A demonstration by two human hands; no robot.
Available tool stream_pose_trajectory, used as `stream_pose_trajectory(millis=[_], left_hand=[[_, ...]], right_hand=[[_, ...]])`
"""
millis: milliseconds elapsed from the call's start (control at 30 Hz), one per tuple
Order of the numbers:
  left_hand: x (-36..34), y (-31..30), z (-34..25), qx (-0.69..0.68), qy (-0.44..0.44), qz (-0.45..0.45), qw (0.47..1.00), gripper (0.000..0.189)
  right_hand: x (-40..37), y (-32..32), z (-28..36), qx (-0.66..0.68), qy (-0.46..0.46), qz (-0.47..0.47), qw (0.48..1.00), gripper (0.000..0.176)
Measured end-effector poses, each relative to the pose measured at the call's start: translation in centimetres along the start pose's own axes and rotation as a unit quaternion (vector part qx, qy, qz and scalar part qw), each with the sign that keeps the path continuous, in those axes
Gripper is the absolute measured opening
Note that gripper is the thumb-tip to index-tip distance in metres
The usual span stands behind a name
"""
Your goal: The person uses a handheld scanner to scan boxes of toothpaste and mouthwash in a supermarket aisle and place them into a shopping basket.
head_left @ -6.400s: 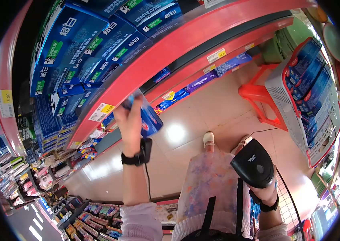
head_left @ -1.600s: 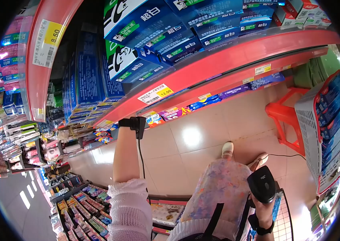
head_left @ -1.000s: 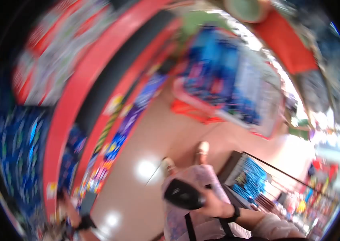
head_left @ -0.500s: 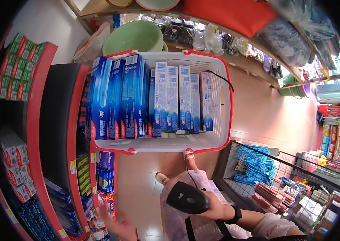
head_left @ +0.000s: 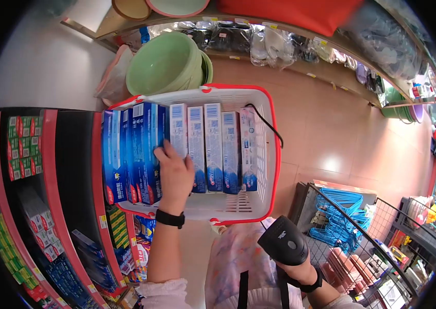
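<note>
A white basket with a red rim holds a row of upright toothpaste boxes, dark blue ones at the left and white-and-blue ones at the right. Reaching in from below, my left hand has bent fingers and thumb on either side of the leftmost white-and-blue toothpaste box, whose lower part the hand hides. In front of my body, below the basket, my right hand is closed around the handle of a black barcode scanner. The scanner's head tilts up toward the basket.
Red-edged shelves with small boxes line the left side. Green basins stand behind the basket, under a shelf of bagged shoes. A wire bin with blue hangers is at the right. Tiled floor lies between.
My left hand has come up from the lower left into the basket, onto the toothpaste boxes. The scanner in my right hand has shifted right. The view has turned slightly.
</note>
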State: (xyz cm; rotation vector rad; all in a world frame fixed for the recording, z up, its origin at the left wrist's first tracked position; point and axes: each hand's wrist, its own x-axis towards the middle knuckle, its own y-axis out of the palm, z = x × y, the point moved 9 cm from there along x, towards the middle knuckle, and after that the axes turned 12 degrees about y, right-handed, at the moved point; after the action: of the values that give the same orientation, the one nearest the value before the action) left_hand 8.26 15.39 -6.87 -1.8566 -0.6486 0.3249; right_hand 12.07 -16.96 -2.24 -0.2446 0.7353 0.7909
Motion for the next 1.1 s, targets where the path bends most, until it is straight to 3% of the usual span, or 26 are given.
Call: stream_pose_trajectory(millis=[33,67,133,200,367,433,467,533,567,633,667,733,800,867,933,1033,1100], left_hand=[[0.0,0.1,0.3,0.007,-0.013,0.025,1.0,0.049],[0.0,0.2,0.5,0.015,-0.025,0.049,0.998,0.045],[0.1,-0.1,0.6,0.012,-0.017,0.04,0.999,0.036],[0.0,-0.5,1.0,0.003,0.014,0.02,1.0,0.036],[0.1,-1.4,1.3,-0.042,-0.008,0.011,0.999,0.028],[-0.4,-1.0,2.2,-0.12,-0.1,0.031,0.987,0.031],[-0.7,-0.7,2.2,-0.121,-0.102,0.032,0.987,0.031],[-0.5,-1.8,1.1,-0.078,-0.031,-0.049,0.995,0.034],[-0.5,-1.7,0.7,-0.078,-0.03,-0.049,0.995,0.034],[0.2,-4.0,-4.4,0.101,0.126,-0.108,0.981,0.038],[0.3,-4.0,-5.5,0.1,0.13,-0.106,0.981,0.038],[0.5,-1.4,-6.8,0.028,0.111,0.026,0.993,0.037],[0.5,0.7,-8.0,0.043,0.133,0.067,0.988,0.043],[0.4,4.0,-6.8,0.097,0.021,0.224,0.97,0.049],[0.9,4.6,-7.7,0.104,0.048,0.196,0.974,0.059],[1.2,5.0,-7.4,0.109,0.013,0.198,0.974,0.058],[1.6,4.2,-6.7,0.093,-0.039,0.15,0.984,0.059]], right_hand=[[0.1,-0.6,-0.8,0.021,0.003,0.007,1.0,0.057],[0.1,-1.0,-2.5,0.071,0.063,0.013,0.995,0.056],[0.5,-1.4,-2.5,0.086,0.078,0.005,0.993,0.053],[0.6,-1.7,-3.0,0.088,0.079,0.002,0.993,0.051],[1.2,-1.6,-1.1,0.036,0.036,-0.009,0.999,0.05],[1.3,-1.3,-1.0,0.047,0.015,0.006,0.999,0.051],[1.3,-1.2,-0.8,0.046,0.017,0.007,0.999,0.051],[1.4,-1.0,-0.3,0.032,0.009,0.002,0.999,0.052],[1.5,-1.0,-0.4,0.032,0.009,0.002,0.999,0.052],[1.5,-0.6,-0.3,0.0,-0.017,0.018,1.0,0.053],[1.5,-0.7,-0.2,0.003,-0.017,0.014,1.0,0.053],[1.6,-0.7,0.2,0.005,-0.014,0.005,1.0,0.053],[1.6,-0.9,-0.1,0.016,-0.012,0.006,1.0,0.051],[1.6,-1.0,-0.3,0.025,-0.012,0.008,1.0,0.05],[1.3,-1.4,-0.4,0.032,-0.011,-0.002,0.999,0.047],[1.3,-1.9,-1.0,0.048,-0.008,-0.013,0.999,0.046],[1.2,-2.4,-1.0,0.052,-0.002,-0.018,0.998,0.046]])
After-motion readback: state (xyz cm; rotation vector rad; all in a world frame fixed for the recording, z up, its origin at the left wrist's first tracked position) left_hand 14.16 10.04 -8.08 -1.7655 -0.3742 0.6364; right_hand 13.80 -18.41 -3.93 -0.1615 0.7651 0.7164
